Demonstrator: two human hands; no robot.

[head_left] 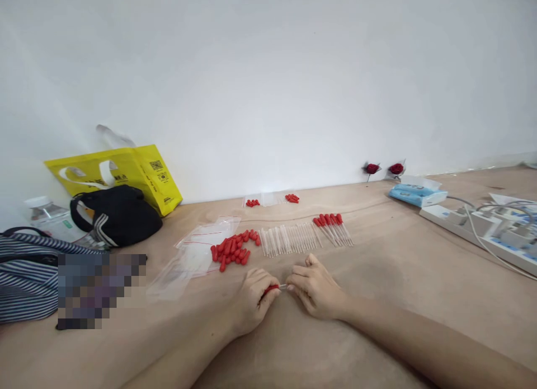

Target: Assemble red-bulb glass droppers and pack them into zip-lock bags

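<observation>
My left hand (257,299) is closed around a red rubber dropper bulb (272,288). In my right hand (312,288) a thin glass dropper tube (283,287) is pinched, its end meeting the bulb; how deep it sits inside cannot be seen. Beyond my left hand lies a pile of loose red bulbs (235,248), partly on clear zip bags (201,243). A row of bare glass tubes (289,239) is laid out ahead of my hands. To its right, several droppers with red bulbs fitted (333,229) lie side by side.
Along the wall are small bags with red bulbs (292,198) and two dark red flowers (396,169). A yellow bag (163,179), a black pouch (126,215), a bottle (52,221) and a striped bag (25,280) stand left. At right are a blue tissue pack (415,193) and power strip (444,218).
</observation>
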